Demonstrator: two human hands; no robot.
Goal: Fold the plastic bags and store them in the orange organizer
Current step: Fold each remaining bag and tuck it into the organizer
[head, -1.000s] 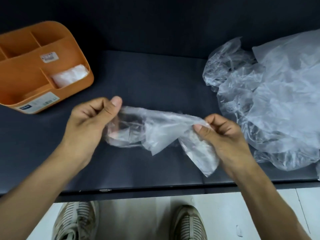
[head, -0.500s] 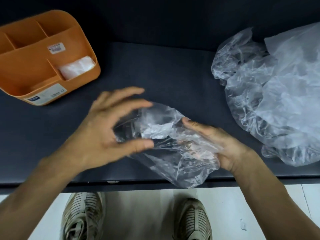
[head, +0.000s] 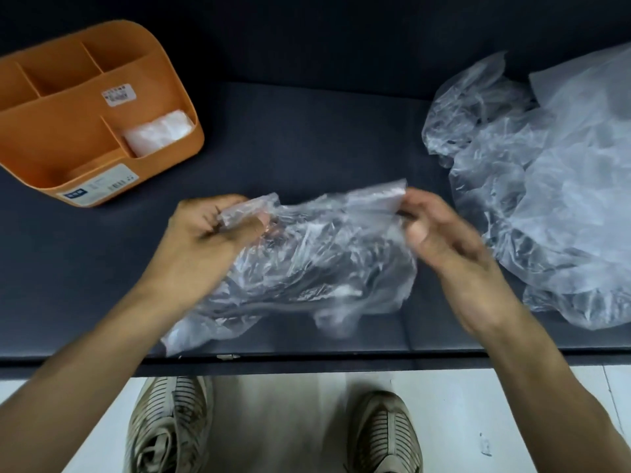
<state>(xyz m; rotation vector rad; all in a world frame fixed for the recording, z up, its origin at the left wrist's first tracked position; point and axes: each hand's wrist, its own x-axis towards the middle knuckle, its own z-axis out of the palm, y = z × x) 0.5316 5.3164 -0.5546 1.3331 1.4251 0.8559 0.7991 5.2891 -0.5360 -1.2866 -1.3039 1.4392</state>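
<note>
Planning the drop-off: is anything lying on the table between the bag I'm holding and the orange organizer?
Nothing visible. The dark table is bare between the held bag and the orange organizer. The loose bag pile lies on the opposite side.

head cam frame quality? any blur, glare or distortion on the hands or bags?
Head view: motion blur smears the right hand and the lower edge of the held plastic bag; the left hand is sharper. Wide-angle bending curves the table edge. Soft highlights on the bag pile, no hard glare. The orange organizer and its folded bag are evenly lit and legible.
</note>
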